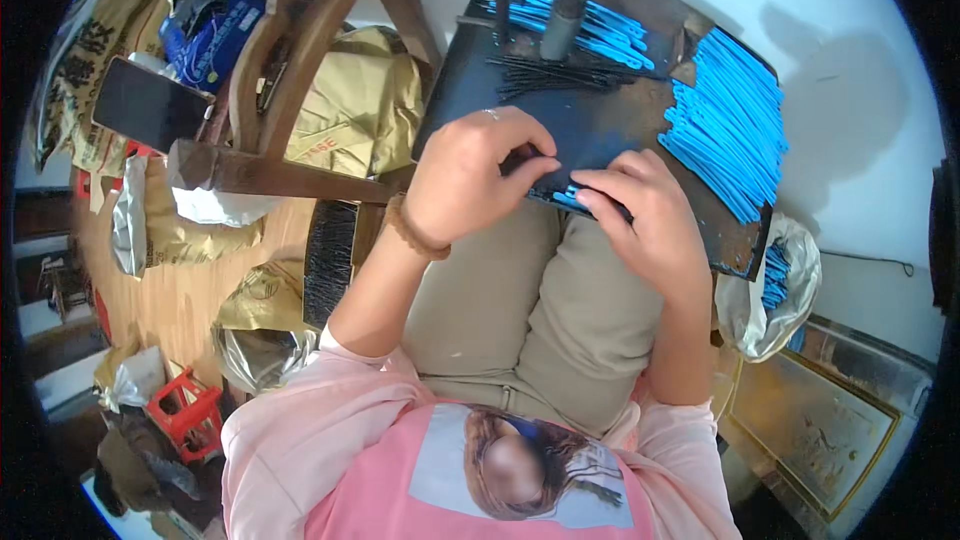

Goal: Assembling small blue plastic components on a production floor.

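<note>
My left hand (478,165) is above the near edge of a dark work table, its thumb and forefinger curled together in a pinch. Whatever sits between those fingertips is too small or hidden to make out. Just to its right, my right hand (640,202) grips a small blue plastic strip (570,196) at the table edge with thumb and fingers. Most of that strip is covered by the fingers. Beyond my hands lies a bundle of thin black rods (560,76). A large stack of long blue plastic strips (728,125) fans out at the table's right side.
More blue strips (600,28) lie at the back beside a dark upright cylinder (563,27). A white bag (790,290) with blue pieces hangs at the right. On the left are a wooden chair frame (290,172), a phone (155,105), gold bags (360,105) and a box of black bristles (330,260).
</note>
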### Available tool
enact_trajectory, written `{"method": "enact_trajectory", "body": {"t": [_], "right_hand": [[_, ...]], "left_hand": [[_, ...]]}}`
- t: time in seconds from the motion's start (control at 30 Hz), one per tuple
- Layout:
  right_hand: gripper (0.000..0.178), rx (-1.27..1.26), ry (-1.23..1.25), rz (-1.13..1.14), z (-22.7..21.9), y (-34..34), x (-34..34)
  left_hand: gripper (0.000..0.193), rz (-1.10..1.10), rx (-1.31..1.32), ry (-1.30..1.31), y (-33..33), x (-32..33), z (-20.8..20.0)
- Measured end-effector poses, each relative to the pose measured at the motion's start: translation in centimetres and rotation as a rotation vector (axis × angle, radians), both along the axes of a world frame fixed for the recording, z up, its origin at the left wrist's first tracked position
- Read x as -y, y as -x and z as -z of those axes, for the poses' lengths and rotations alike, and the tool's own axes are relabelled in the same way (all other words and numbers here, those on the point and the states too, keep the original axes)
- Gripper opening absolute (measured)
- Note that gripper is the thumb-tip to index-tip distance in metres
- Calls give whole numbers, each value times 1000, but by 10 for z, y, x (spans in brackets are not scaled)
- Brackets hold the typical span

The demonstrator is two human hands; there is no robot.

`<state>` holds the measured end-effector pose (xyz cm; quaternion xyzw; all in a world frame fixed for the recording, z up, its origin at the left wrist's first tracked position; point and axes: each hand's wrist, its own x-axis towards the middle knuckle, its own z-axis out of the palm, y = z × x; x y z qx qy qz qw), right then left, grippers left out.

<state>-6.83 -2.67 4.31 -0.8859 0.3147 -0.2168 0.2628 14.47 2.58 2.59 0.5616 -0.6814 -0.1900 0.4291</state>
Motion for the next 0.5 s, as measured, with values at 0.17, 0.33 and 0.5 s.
{"method": "enact_trajectory", "body": {"t": [0.17,0.33,0.5], "right_hand": [[23,140,102,182,-5,19,0],[25,93,227,375,-14,38,9],[29,-72,385,479,-18,58,22]], "left_hand": [[16,-28,1,46,-1,-2,1],[15,-20,35,111,-13,3,-4],[15,-19,229,228,-10,22,-18]]}}
